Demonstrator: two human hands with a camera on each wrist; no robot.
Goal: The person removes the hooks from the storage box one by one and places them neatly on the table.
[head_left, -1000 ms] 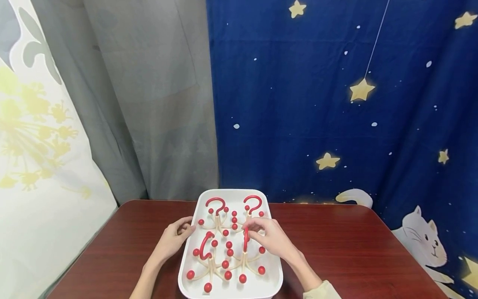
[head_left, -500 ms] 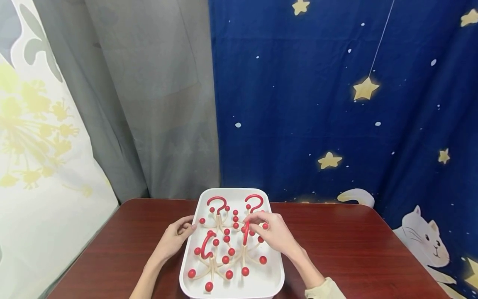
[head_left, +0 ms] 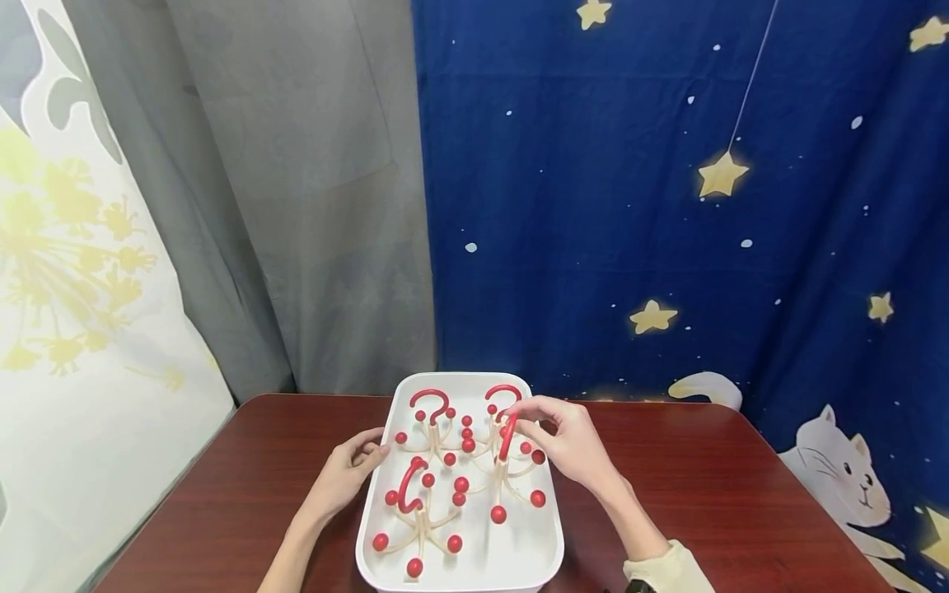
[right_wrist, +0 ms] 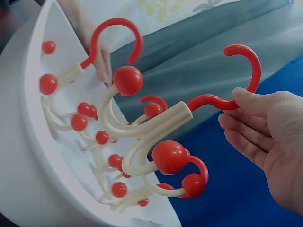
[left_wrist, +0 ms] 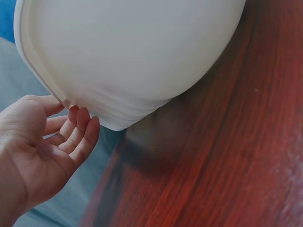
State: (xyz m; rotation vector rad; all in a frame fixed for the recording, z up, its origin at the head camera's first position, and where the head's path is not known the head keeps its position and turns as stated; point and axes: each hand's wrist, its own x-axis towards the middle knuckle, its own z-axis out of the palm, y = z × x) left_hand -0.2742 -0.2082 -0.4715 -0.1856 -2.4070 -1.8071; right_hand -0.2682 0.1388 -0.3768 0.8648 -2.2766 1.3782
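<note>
My right hand (head_left: 567, 436) pinches the red hook of a hanger (right_wrist: 170, 120) between thumb and fingers. This hanger has a cream post and curved cream arms tipped with red balls. In the head view it hangs over the right side of a white tub (head_left: 482, 572), overlapping the back right hanger (head_left: 504, 388). Two more of the same kind, a front left hanger (head_left: 404, 486) and a back left hanger (head_left: 448, 402), lie in the tub. At the tub's left rim, my left hand (head_left: 347, 469) grips the edge, thumb over it and curled fingers against the outside.
The tub stands on a dark red wooden table (head_left: 667, 486), close to the table's back edge. Behind hang a grey curtain (head_left: 319, 206) and a blue curtain (head_left: 578, 206) with stars. A white patterned cloth (head_left: 89, 428) hangs at the left.
My right hand has moved away from me and to the right, carrying the hanger from the front right of the tub toward its right rim. The left hand stays at the left rim.
</note>
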